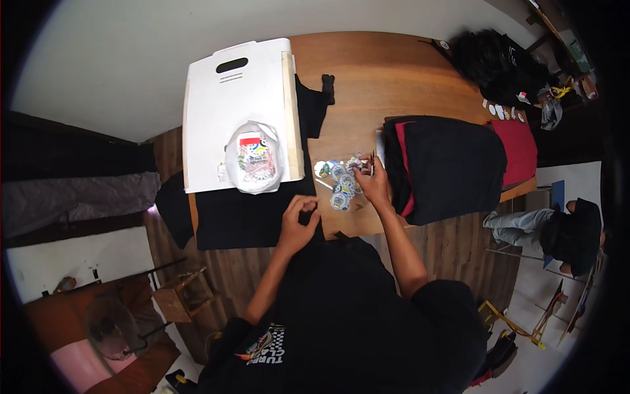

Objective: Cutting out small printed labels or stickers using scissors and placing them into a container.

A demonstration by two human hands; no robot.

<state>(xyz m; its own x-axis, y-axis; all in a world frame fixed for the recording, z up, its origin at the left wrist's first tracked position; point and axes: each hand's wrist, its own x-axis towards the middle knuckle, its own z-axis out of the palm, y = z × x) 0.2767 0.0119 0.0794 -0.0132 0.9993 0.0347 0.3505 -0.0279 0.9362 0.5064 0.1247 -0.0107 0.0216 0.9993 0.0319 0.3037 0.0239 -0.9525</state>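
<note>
My right hand [374, 184] is pinched closed over the wooden table, on a thin dark tool [373, 159] whose kind I cannot make out. Round, colourful printed stickers [341, 187] lie in a loose cluster beside and below its fingertips. My left hand [300, 222] hovers by black cloth near the front edge, fingers curved and thumb apart, with nothing visible in it. Further back, a clear plastic bag [254, 157] of printed stickers rests on a white board [243, 92] with a handle slot. That board lies over a black garment [256, 223].
To the right sits a stack of folded black garments [453, 167], with red cloth [518, 148] beside it. Black bags [492, 59] lie at the far right corner of the wooden table [374, 72]. A person [564, 233] stands off to the right; a fan [115, 328] is at lower left.
</note>
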